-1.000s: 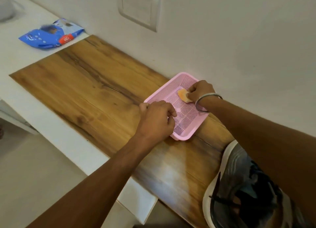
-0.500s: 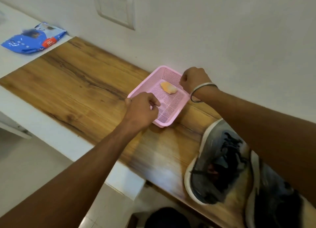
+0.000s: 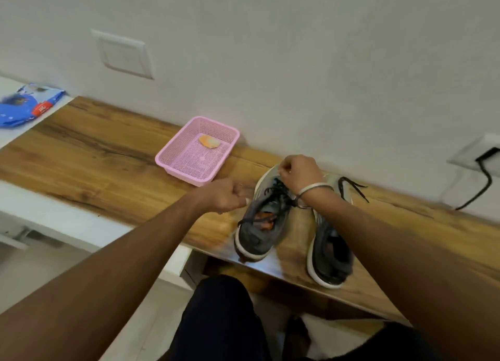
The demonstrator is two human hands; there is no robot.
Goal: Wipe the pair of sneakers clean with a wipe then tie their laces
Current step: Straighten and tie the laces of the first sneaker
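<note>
Pair of grey mesh sneakers with white soles and loose black laces, side by side on the wood-grain desk top (image 3: 94,149), toes to the wall: left sneaker (image 3: 261,225), right sneaker (image 3: 330,249). Right hand (image 3: 299,175), metal bangle (image 3: 313,188) at the wrist, over the left sneaker's toe with fingers curled in, contents too blurred to tell; left hand (image 3: 223,195) just beside that shoe, fingers loosely curled, nothing seen in them. Further left, pink perforated plastic basket (image 3: 173,155) holding a crumpled orange wipe (image 3: 209,141); blue wipe packet (image 3: 24,105) far left.
</note>
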